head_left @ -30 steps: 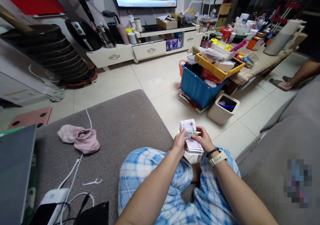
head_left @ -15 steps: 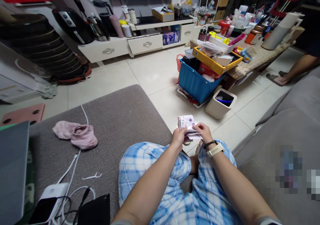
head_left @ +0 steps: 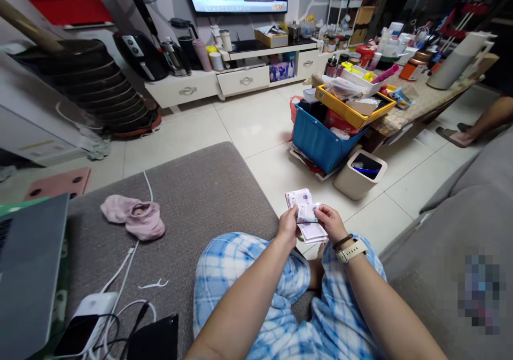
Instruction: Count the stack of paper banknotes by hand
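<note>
I've the left hand (head_left: 287, 226) squeezing the banknote stack (head_left: 313, 233), right hand (head_left: 331, 222) pinching one note (head_left: 307, 212) on it; maybe partway, more left

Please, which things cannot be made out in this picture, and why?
In the head view:
Banknotes: how many; they overlap, and the left hand and right hand cover parts.
Laptop: cut off by the left edge.
Sofa: one spot is masked by pixelation.
Other person's leg: the right edge cuts it off.
</note>
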### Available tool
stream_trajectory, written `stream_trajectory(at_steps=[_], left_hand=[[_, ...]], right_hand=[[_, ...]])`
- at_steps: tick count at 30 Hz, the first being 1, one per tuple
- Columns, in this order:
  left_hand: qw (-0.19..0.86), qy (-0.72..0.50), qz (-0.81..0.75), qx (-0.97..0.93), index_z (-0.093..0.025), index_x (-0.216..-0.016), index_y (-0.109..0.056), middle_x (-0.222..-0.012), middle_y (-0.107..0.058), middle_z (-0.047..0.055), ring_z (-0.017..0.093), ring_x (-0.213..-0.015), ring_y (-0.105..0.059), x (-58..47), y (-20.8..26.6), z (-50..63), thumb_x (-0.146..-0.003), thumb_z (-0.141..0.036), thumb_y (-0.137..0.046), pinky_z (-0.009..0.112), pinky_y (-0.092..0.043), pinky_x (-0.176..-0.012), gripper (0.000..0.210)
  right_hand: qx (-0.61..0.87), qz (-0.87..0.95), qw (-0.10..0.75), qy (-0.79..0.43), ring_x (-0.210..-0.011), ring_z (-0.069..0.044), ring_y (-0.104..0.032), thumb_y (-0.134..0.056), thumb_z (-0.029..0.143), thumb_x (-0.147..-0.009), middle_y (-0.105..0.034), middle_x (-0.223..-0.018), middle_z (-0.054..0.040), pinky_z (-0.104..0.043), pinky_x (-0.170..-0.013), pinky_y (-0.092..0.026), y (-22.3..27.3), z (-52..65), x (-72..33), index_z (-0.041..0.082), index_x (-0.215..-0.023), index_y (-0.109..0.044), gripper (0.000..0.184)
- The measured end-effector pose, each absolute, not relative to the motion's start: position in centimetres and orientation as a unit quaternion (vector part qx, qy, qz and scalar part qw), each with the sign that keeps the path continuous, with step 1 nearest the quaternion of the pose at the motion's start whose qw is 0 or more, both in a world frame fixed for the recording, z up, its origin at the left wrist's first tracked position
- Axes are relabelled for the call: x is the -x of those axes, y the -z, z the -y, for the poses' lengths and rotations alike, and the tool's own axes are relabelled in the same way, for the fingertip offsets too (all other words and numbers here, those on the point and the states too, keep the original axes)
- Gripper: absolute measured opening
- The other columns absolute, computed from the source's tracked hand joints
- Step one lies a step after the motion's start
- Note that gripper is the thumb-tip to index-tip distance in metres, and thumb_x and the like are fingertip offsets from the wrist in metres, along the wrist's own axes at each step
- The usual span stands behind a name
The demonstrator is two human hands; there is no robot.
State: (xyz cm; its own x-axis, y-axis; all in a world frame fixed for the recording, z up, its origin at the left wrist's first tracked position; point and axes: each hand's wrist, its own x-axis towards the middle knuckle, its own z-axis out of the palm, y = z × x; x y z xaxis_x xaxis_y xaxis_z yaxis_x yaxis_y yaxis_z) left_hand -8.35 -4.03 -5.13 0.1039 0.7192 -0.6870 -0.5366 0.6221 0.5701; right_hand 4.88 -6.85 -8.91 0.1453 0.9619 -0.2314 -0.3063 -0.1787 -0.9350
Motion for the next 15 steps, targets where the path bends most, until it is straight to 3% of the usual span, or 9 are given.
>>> stream_trajectory(at_steps=[7,12,15], left_hand=[[0.727,-0.437,-0.517,-0.115,-0.009,-0.087,-0.068,-0.073,-0.073,0.011,0.023,-0.064,-0.071,8.29,5.50,4.06,-0.080,-0.018,-0.063,0.034,-0.057,-0.065,0.012],[0.734,-0.399,-0.534,-0.126,-0.012,-0.093,-0.068,-0.076,-0.074,0.010,0.021,-0.060,-0.069,8.34,5.72,4.18,-0.076,-0.016,-0.068,0.035,-0.058,-0.062,0.017],[0.735,-0.389,-0.539,-0.136,-0.013,-0.094,-0.069,-0.077,-0.074,0.009,0.020,-0.060,-0.069,8.33,5.72,4.30,-0.073,-0.015,-0.070,0.034,-0.057,-0.060,0.021]], right_hand=[[0.509,0.328,0.550,-0.576,-0.038,-0.007,-0.026,-0.061,0.067,-0.078,-0.059,-0.052,0.0000,-0.027,-0.041,-0.016,8.71,6.98,-5.08,0.019,-0.067,-0.059,0.049],[0.565,0.290,0.588,-0.501,-0.044,-0.009,-0.035,-0.074,0.063,-0.067,-0.051,-0.050,0.0043,-0.025,-0.044,-0.025,8.72,6.47,-5.38,0.021,-0.063,-0.053,0.048],[0.583,0.271,0.594,-0.484,-0.046,-0.009,-0.037,-0.078,0.063,-0.062,-0.055,-0.056,0.0036,-0.025,-0.045,-0.027,8.90,6.19,-5.42,0.020,-0.067,-0.056,0.048]])
